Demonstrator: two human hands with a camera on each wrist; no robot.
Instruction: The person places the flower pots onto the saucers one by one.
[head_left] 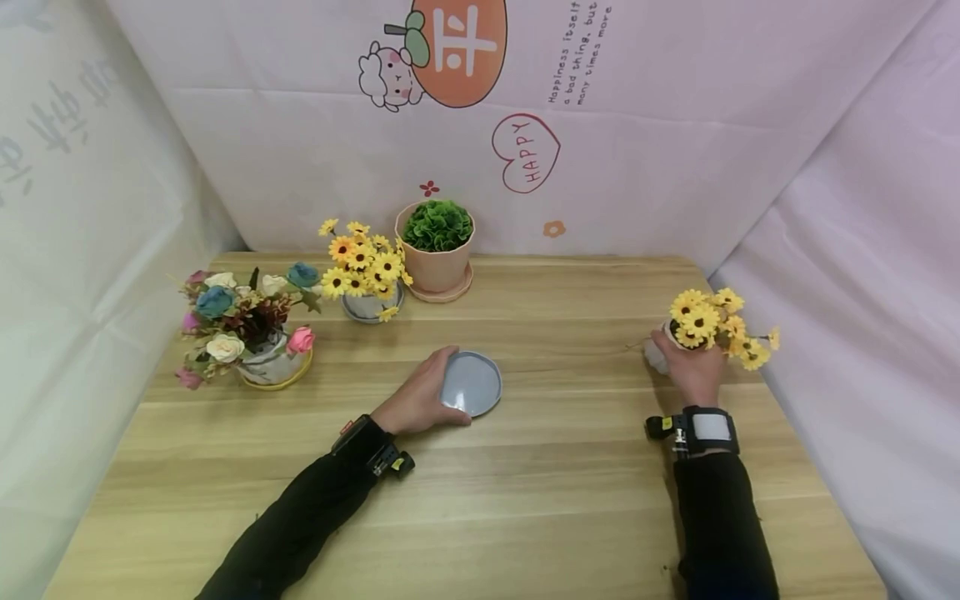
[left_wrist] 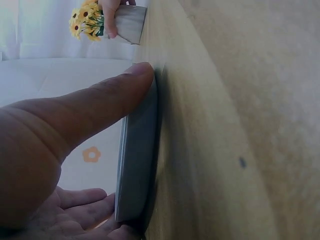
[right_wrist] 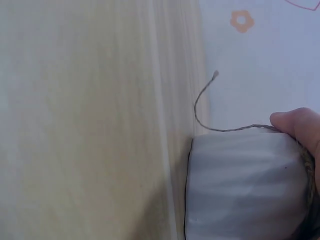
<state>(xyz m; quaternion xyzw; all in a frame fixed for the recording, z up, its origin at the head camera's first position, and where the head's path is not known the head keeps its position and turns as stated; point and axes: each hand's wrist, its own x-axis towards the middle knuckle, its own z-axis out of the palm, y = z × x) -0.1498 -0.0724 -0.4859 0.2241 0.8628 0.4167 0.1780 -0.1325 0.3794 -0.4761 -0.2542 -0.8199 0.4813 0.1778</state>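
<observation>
In the head view my left hand (head_left: 422,400) grips a shallow grey saucer (head_left: 474,383) at its left side, near the middle of the wooden table. The left wrist view has the thumb at one end of the saucer's edge and the fingers at the other, close over the wood. Farther right, my right hand (head_left: 697,372) holds a white flowerpot (right_wrist: 245,185) of yellow daisy-like flowers (head_left: 697,321). Its fingers wrap the pot near the rim, where a loose end of twine (right_wrist: 220,130) sticks out. The pot's far side is hidden.
At the back left stand a pot of mixed roses (head_left: 273,362) on a yellow saucer, a second pot of yellow flowers (head_left: 363,279) on a grey saucer, and a pink pot (head_left: 437,271) with a green plant. White cloth (head_left: 637,183) hangs behind the wooden table (head_left: 525,517).
</observation>
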